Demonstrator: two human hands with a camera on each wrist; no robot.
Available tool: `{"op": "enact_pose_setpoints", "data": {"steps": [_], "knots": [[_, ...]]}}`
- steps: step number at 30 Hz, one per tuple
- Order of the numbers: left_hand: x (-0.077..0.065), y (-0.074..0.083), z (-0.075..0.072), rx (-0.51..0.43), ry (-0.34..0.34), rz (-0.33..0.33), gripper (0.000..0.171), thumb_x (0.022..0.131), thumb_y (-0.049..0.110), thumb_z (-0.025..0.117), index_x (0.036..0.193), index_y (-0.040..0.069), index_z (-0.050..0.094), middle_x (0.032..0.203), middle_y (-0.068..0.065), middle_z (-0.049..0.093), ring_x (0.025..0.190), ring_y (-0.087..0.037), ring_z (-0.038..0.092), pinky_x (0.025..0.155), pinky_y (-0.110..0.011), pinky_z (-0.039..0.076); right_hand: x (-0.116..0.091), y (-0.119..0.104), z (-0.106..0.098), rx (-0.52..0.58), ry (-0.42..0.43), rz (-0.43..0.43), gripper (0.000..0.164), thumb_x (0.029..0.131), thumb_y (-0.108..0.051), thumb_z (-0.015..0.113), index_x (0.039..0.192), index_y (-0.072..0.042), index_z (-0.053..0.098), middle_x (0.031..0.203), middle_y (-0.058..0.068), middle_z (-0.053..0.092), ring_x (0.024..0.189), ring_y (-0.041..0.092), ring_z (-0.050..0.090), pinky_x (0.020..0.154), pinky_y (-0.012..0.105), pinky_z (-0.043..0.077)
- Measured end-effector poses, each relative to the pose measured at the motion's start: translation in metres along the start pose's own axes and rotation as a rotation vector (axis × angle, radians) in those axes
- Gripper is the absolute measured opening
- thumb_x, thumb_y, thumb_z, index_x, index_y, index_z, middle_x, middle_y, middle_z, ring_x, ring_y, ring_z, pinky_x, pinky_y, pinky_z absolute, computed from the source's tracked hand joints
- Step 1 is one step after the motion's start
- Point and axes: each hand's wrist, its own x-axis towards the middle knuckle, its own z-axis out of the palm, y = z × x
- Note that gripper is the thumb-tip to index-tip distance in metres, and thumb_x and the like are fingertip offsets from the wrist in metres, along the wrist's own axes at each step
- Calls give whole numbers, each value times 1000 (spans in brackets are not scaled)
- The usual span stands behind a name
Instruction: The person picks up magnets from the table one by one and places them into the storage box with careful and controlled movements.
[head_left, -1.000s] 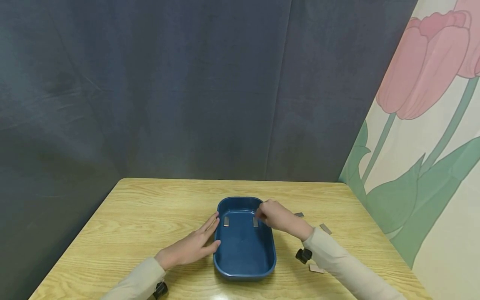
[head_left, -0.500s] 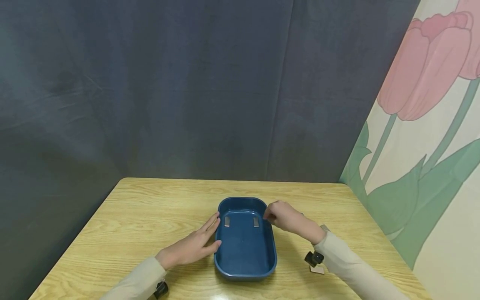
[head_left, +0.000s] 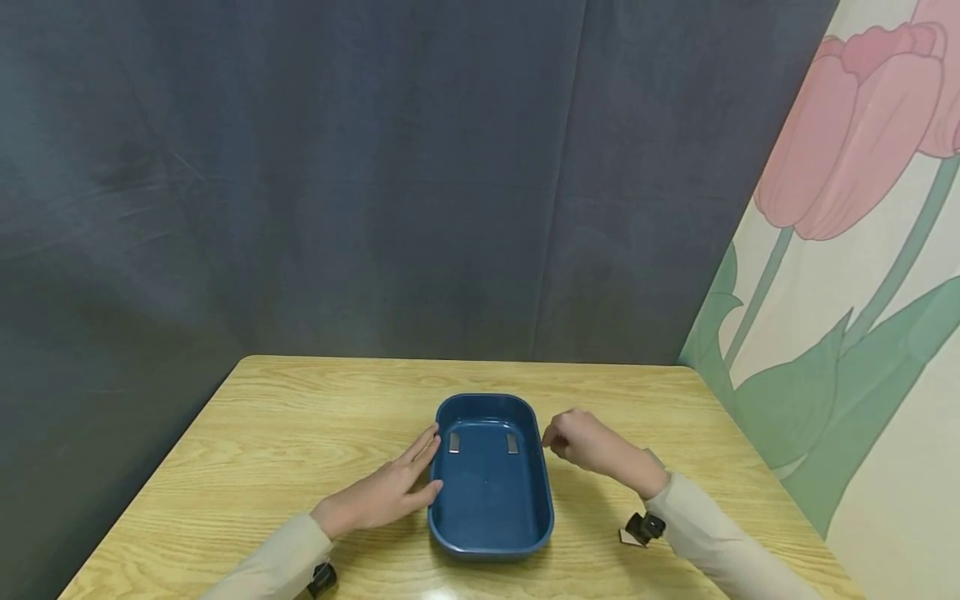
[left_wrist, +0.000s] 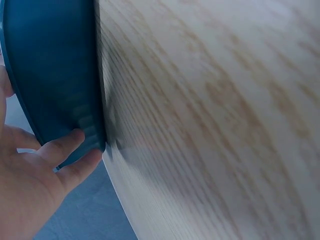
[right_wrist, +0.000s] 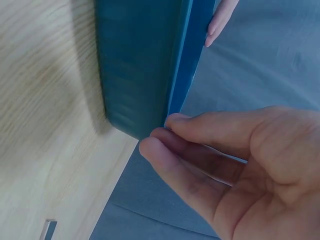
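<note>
- While the left hand [head_left: 384, 493] lies spread against the left wall of the blue plastic tray [head_left: 489, 508], the right hand [head_left: 588, 440], fingers loosely bent and nothing visible in them, is just beside the right rim; whether it touches, I cannot tell.
- The tray stands mid-counter [head_left: 337, 408] between the hands, long axis pointing to the far edge.
- Inside its far end lie a left metal plate [head_left: 453, 443] and a right metal plate [head_left: 512, 443], the latter nearer the right hand, across the rim.
- The counter's far edge is near; its side edges are well apart, giving sideways room.
</note>
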Motion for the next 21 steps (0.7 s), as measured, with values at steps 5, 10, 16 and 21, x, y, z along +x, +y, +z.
{"op": "enact_pose_setpoints", "data": {"steps": [5, 10, 16, 21], "knots": [[0, 0, 0, 0, 2, -3, 72, 106, 46, 40, 158, 4, 13, 166, -2, -7, 145, -31, 23, 110, -60, 29, -5, 1, 0, -28, 6, -23, 23, 80, 17, 60, 89, 4, 77, 89, 13, 73, 71, 9, 61, 65, 26, 54], [0, 0, 1, 0, 3, -4, 72, 106, 45, 41, 158, 4, 14, 166, -1, -7, 145, -31, 23, 111, -57, 30, -12, 3, 1, -51, 10, -52, 18, 81, 15, 65, 86, 3, 77, 85, 10, 73, 76, 18, 68, 65, 27, 55], [-1, -1, 1, 0, 3, -4, 72, 106, 46, 40, 158, 4, 14, 166, -1, -8, 144, -32, 25, 110, -58, 30, -19, 7, 4, -37, 11, -49, 17, 81, 15, 66, 85, 2, 76, 84, 8, 72, 76, 20, 68, 64, 26, 55], [0, -1, 1, 2, 0, -4, 73, 106, 47, 40, 159, 5, 13, 166, 0, -8, 144, -32, 25, 109, -60, 29, -24, 11, 8, -37, 3, -60, 17, 81, 14, 68, 86, 1, 77, 85, 7, 73, 77, 19, 69, 64, 24, 55]]}}
